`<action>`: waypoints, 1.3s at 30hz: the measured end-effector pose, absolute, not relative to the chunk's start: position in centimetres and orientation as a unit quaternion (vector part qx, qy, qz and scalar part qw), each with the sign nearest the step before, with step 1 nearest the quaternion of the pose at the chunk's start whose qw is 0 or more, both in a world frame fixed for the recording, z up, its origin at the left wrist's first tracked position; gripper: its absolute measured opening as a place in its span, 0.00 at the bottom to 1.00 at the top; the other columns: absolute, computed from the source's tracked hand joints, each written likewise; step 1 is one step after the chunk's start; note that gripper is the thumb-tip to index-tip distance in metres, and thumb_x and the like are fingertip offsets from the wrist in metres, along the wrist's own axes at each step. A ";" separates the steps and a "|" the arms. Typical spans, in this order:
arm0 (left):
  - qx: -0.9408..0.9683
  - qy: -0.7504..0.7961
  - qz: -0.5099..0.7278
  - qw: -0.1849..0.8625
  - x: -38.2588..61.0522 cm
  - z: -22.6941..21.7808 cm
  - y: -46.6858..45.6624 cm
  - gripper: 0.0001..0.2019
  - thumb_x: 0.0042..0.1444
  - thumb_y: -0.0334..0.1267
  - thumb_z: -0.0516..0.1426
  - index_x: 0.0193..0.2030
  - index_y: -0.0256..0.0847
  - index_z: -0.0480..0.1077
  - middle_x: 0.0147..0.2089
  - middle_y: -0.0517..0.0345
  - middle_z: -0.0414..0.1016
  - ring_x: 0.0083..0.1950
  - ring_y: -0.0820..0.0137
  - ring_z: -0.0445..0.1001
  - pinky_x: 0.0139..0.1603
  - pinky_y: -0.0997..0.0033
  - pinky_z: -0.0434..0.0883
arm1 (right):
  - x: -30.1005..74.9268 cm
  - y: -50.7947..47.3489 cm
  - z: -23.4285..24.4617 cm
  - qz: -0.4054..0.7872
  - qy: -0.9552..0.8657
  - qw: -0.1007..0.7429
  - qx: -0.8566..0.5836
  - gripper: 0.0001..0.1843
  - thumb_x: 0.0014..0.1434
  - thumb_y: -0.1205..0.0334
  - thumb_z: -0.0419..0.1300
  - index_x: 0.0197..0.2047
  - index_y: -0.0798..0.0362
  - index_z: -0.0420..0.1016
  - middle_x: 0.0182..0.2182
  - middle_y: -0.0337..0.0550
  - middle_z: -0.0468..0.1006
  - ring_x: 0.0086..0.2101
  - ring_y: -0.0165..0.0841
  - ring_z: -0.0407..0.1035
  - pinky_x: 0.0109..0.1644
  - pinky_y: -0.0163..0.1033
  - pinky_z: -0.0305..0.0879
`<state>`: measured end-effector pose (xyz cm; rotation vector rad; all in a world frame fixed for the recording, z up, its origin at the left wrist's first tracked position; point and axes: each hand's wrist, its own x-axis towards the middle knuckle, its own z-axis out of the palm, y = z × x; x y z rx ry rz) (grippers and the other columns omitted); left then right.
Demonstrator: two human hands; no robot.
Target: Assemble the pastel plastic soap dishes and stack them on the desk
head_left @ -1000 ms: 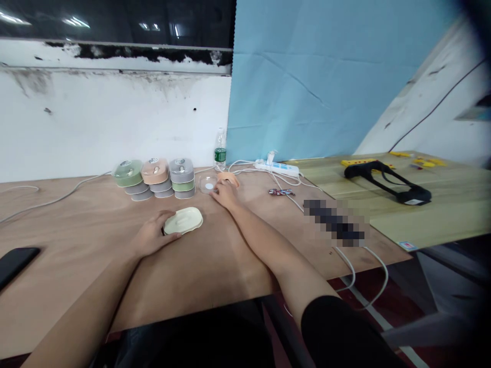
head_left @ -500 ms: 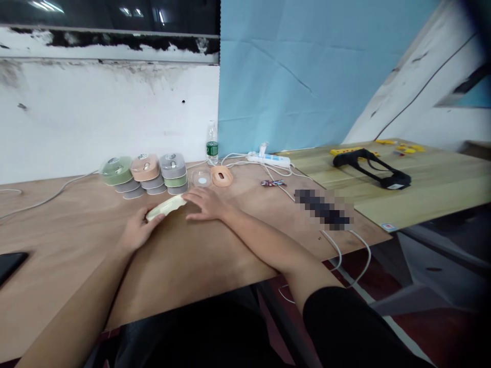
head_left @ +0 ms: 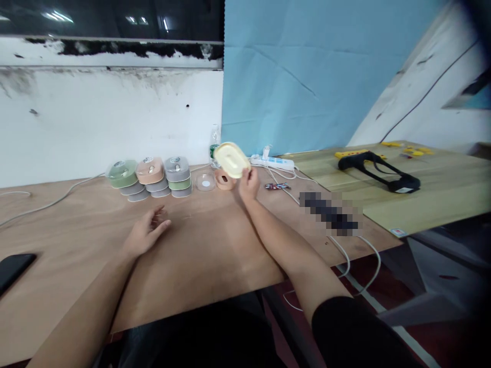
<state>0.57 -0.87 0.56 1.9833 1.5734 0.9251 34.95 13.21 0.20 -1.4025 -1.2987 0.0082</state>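
A pale yellow oval piece, shaped like a shallow lid or tray (head_left: 231,159), is raised above the table in my right hand (head_left: 249,185), which pinches its lower right edge. It partly covers an orange box part with an oval slot (head_left: 224,180) on the table behind. Beside that lies a clear square cover (head_left: 205,182) with a white round spot. My left hand (head_left: 148,231) rests over the wooden table with fingers loosely curled and thumb apart, holding nothing. Past it stand stacked round-cornered boxes: green-topped (head_left: 121,174), orange-topped (head_left: 150,170) and grey-topped (head_left: 177,169).
A water bottle (head_left: 215,138) stands by the wall, partly hidden. The white power strip (head_left: 273,163) trails cables. Nearby lie a small wrapped packet (head_left: 277,186) and a blurred-out dark object (head_left: 329,212). A black phone-like slab (head_left: 16,268) is left; a black frame-like device (head_left: 378,172) right.
My right hand has taken the pale yellow piece out of my left hand, lifting it up and to the right. My left hand has let go and stays near its place.
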 end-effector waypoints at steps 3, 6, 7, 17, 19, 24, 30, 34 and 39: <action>0.717 0.576 0.330 0.211 0.6 0.6 -0.9 0.33 0.55 0.58 0.54 0.63 0.41 0.58 0.55 0.48 0.72 0.48 0.61 0.74 0.50 0.58 0.73 | 39.6 15.1 -0.4 -0.022 -0.431 0.595 -0.678 0.24 0.66 0.50 0.39 0.48 0.59 0.67 0.37 0.51 0.75 0.38 0.37 0.68 0.45 0.39 0.62; 0.728 0.575 0.317 0.198 0.6 0.3 -0.7 0.33 0.54 0.59 0.54 0.61 0.41 0.61 0.53 0.48 0.73 0.47 0.60 0.75 0.49 0.57 0.73 | 42.5 16.3 -1.4 -0.011 -0.367 0.589 -0.720 0.22 0.63 0.52 0.46 0.48 0.61 0.68 0.37 0.51 0.76 0.38 0.38 0.70 0.45 0.40 0.63; 0.732 0.573 0.311 0.195 0.5 0.1 -0.7 0.33 0.54 0.59 0.54 0.61 0.41 0.61 0.53 0.48 0.73 0.47 0.60 0.75 0.49 0.57 0.73 | 43.0 16.6 -1.7 0.001 -0.358 0.584 -0.728 0.22 0.62 0.52 0.47 0.48 0.61 0.69 0.37 0.52 0.76 0.38 0.38 0.70 0.46 0.40 0.63; 0.744 0.569 0.305 0.175 0.4 0.1 -0.7 0.29 0.55 0.58 0.54 0.58 0.41 0.64 0.46 0.49 0.74 0.45 0.60 0.75 0.47 0.57 0.72 | 41.3 17.0 -2.3 0.053 -0.436 0.471 -0.765 0.24 0.57 0.49 0.54 0.47 0.59 0.75 0.42 0.59 0.77 0.45 0.46 0.71 0.51 0.47 0.63; 0.747 0.566 0.304 0.174 0.4 0.0 -0.7 0.29 0.56 0.58 0.54 0.58 0.41 0.64 0.48 0.49 0.73 0.45 0.60 0.74 0.47 0.57 0.72 | 41.2 16.9 -2.2 0.057 -0.434 0.459 -0.773 0.24 0.57 0.49 0.55 0.49 0.59 0.74 0.43 0.59 0.77 0.45 0.46 0.71 0.51 0.48 0.63; 0.754 0.562 0.295 0.169 0.2 -0.3 -0.4 0.27 0.56 0.56 0.54 0.57 0.42 0.65 0.47 0.49 0.73 0.45 0.61 0.74 0.47 0.59 0.71 | 41.0 16.4 -2.0 0.055 -0.450 0.444 -0.773 0.22 0.55 0.53 0.57 0.48 0.57 0.73 0.42 0.56 0.77 0.45 0.45 0.71 0.50 0.47 0.63; 0.757 0.556 0.299 0.166 0.3 -0.4 -0.5 0.25 0.57 0.56 0.54 0.56 0.42 0.66 0.47 0.51 0.73 0.44 0.63 0.74 0.46 0.61 0.71 | 40.5 15.9 -1.8 0.048 -0.476 0.401 -0.781 0.24 0.52 0.54 0.59 0.50 0.56 0.71 0.45 0.55 0.76 0.45 0.44 0.70 0.49 0.46 0.64; 0.753 0.565 0.294 0.165 0.2 -0.4 -0.4 0.26 0.56 0.56 0.54 0.56 0.42 0.67 0.43 0.51 0.74 0.42 0.63 0.74 0.45 0.61 0.71 | 40.6 15.7 -1.7 0.073 -0.493 0.393 -0.773 0.27 0.52 0.53 0.59 0.53 0.56 0.68 0.40 0.52 0.77 0.42 0.43 0.71 0.47 0.46 0.64; 0.762 0.554 0.295 0.161 0.3 -0.2 -0.4 0.26 0.57 0.56 0.53 0.55 0.40 0.67 0.44 0.50 0.74 0.42 0.62 0.74 0.44 0.61 0.71 | 39.5 14.9 -1.0 0.003 -0.506 0.486 -0.713 0.22 0.56 0.55 0.54 0.52 0.56 0.68 0.38 0.48 0.76 0.42 0.42 0.69 0.48 0.47 0.63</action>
